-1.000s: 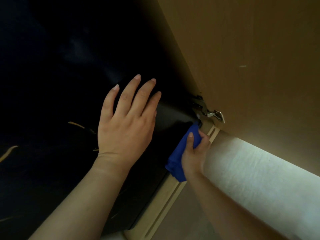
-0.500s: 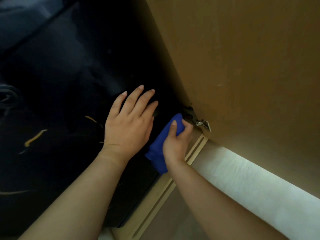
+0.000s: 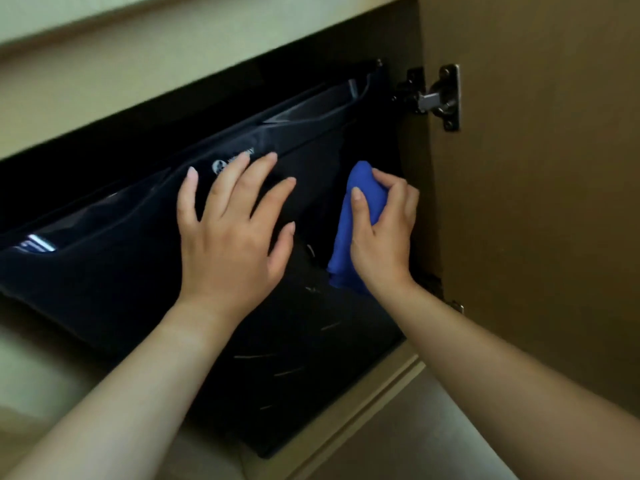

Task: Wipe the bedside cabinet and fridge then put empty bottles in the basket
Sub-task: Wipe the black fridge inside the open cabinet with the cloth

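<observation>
A small black fridge (image 3: 121, 271) sits inside a wooden cabinet, its glossy door facing me. My left hand (image 3: 232, 233) lies flat on that door with fingers spread, below a small white logo (image 3: 228, 161). My right hand (image 3: 382, 233) is closed around a bunched blue cloth (image 3: 353, 220) and presses it against the fridge's right part, close to the cabinet's side. No bottles or basket are in view.
The open wooden cabinet door (image 3: 536, 202) stands at the right, held by a metal hinge (image 3: 436, 98) at the top and another low down (image 3: 457, 306). The cabinet's light frame (image 3: 173, 64) runs above the fridge. Pale floor (image 3: 398, 445) lies below.
The view has swung up, showing the fridge top and upper hinge. My right hand has moved up the fridge's right part with the cloth. My left hand stays flat on the door.
</observation>
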Demonstrator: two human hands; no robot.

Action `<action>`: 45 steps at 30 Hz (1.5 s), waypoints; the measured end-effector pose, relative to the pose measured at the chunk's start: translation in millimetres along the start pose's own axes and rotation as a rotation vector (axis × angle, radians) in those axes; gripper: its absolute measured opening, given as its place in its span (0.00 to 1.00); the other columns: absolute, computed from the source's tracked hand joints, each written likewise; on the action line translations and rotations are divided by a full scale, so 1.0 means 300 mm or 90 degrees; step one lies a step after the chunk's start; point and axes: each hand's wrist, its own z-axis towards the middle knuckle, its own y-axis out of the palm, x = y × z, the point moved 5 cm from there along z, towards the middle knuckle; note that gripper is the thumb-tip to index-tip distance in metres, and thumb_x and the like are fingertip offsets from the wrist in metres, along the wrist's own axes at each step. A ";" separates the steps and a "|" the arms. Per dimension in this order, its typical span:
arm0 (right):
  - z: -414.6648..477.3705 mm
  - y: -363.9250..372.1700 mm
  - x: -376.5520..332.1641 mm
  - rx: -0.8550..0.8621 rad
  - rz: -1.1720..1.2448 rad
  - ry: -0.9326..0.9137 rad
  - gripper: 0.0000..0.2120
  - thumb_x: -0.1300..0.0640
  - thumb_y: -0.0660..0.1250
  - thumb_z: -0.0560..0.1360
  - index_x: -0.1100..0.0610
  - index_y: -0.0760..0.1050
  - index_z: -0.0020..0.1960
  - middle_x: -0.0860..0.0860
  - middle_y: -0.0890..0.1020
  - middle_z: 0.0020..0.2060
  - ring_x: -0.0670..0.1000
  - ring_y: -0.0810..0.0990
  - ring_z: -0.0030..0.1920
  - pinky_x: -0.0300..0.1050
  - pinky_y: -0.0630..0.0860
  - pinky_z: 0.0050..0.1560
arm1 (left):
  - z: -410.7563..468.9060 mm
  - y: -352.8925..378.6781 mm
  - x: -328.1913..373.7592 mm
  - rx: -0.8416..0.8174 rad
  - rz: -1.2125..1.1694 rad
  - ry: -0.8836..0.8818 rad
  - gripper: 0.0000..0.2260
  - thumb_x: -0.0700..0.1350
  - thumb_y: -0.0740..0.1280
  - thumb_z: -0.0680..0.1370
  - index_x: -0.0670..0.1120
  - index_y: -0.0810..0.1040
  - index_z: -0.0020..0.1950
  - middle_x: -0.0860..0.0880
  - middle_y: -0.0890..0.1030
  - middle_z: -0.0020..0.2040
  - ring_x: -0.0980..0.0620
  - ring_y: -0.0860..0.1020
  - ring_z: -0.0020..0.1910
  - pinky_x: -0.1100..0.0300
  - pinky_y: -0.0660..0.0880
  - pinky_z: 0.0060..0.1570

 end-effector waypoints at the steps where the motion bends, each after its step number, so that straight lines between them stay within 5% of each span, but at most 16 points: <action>1: 0.003 0.001 -0.012 -0.019 -0.021 -0.018 0.15 0.51 0.62 0.78 0.52 0.67 0.62 0.50 0.67 0.61 0.50 0.69 0.60 0.43 0.67 0.62 | 0.007 -0.010 -0.026 0.010 0.004 -0.018 0.20 0.49 0.64 0.76 0.47 0.72 0.68 0.46 0.69 0.72 0.47 0.63 0.72 0.44 0.49 0.71; 7: 0.087 -0.007 -0.077 0.038 -0.047 -0.014 0.14 0.52 0.62 0.78 0.54 0.68 0.62 0.52 0.68 0.60 0.51 0.69 0.59 0.35 0.64 0.56 | 0.033 -0.023 -0.102 0.089 -0.002 -0.119 0.22 0.50 0.64 0.78 0.46 0.69 0.70 0.47 0.72 0.69 0.46 0.68 0.67 0.47 0.59 0.65; 12: 0.091 0.041 -0.154 0.009 -0.096 -0.170 0.16 0.50 0.61 0.77 0.56 0.71 0.62 0.55 0.70 0.58 0.48 0.66 0.55 0.21 0.56 0.55 | 0.037 0.012 -0.087 0.138 0.068 -0.152 0.20 0.53 0.61 0.79 0.48 0.70 0.70 0.50 0.76 0.64 0.47 0.71 0.61 0.50 0.61 0.56; 15: 0.047 0.026 -0.076 -0.043 -0.146 -0.180 0.18 0.47 0.60 0.76 0.56 0.71 0.62 0.56 0.69 0.58 0.49 0.65 0.54 0.23 0.56 0.54 | 0.037 0.012 -0.094 0.144 0.075 -0.149 0.20 0.54 0.61 0.80 0.48 0.71 0.70 0.50 0.76 0.64 0.47 0.72 0.60 0.50 0.61 0.56; 21: 0.153 0.030 -0.173 0.102 -0.046 -0.113 0.16 0.50 0.61 0.76 0.58 0.72 0.61 0.57 0.71 0.57 0.50 0.67 0.52 0.22 0.57 0.53 | 0.039 0.020 -0.081 0.143 0.095 -0.151 0.20 0.53 0.60 0.80 0.48 0.71 0.69 0.50 0.76 0.64 0.48 0.72 0.60 0.50 0.61 0.56; 27: 0.024 0.068 -0.134 -0.042 -0.122 -0.212 0.14 0.48 0.61 0.76 0.50 0.67 0.60 0.58 0.70 0.58 0.52 0.67 0.54 0.34 0.61 0.53 | 0.043 0.016 -0.077 0.127 0.093 -0.165 0.20 0.54 0.60 0.80 0.48 0.71 0.70 0.49 0.76 0.63 0.48 0.71 0.60 0.50 0.60 0.56; 33: 0.093 0.059 -0.200 0.052 -0.067 -0.146 0.16 0.50 0.62 0.76 0.57 0.72 0.61 0.57 0.70 0.57 0.48 0.65 0.53 0.30 0.59 0.51 | 0.045 0.012 -0.077 0.124 0.092 -0.165 0.20 0.53 0.61 0.79 0.48 0.71 0.69 0.50 0.76 0.63 0.48 0.71 0.60 0.50 0.61 0.55; 37: 0.024 0.081 -0.203 -0.034 -0.133 -0.217 0.17 0.47 0.61 0.76 0.55 0.73 0.61 0.55 0.70 0.57 0.51 0.68 0.53 0.30 0.60 0.50 | 0.044 -0.010 -0.082 0.091 0.068 -0.144 0.21 0.51 0.62 0.78 0.47 0.70 0.71 0.49 0.75 0.66 0.47 0.70 0.62 0.50 0.62 0.56; 41: -0.033 0.043 -0.120 -0.032 -0.178 -0.121 0.17 0.48 0.61 0.77 0.57 0.71 0.62 0.56 0.70 0.58 0.53 0.69 0.55 0.38 0.64 0.51 | 0.022 -0.059 -0.138 0.040 -0.018 -0.057 0.24 0.47 0.66 0.76 0.43 0.68 0.71 0.46 0.73 0.67 0.47 0.71 0.63 0.51 0.66 0.55; 45: 0.006 0.069 -0.202 0.014 -0.146 -0.133 0.15 0.52 0.62 0.78 0.58 0.71 0.62 0.57 0.70 0.58 0.54 0.70 0.55 0.30 0.57 0.52 | -0.022 -0.087 -0.207 0.050 -0.043 -0.084 0.23 0.48 0.67 0.76 0.44 0.70 0.70 0.44 0.76 0.62 0.44 0.72 0.58 0.48 0.70 0.52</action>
